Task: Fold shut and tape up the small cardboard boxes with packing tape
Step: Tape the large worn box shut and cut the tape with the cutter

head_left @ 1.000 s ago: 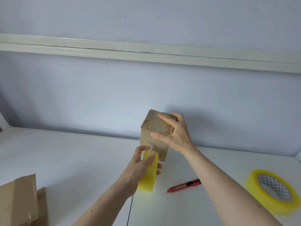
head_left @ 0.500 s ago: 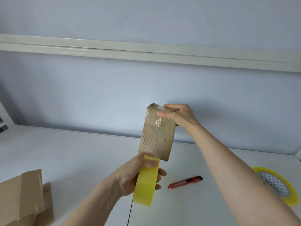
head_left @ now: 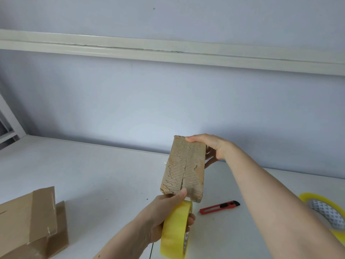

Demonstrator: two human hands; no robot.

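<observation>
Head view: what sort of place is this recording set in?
Probably a makeshift packing spot at a plain white table against a bare pale wall. Signs: brown cardboard boxes stacked at the left, a red utility knife, and a spare yellow roll of packing tape.

no readable text; tiny print inside tape roll core too blurred.

Plain room, makeshift packing bench: white table w/ tape rolls, cutter, boxes.
</observation>
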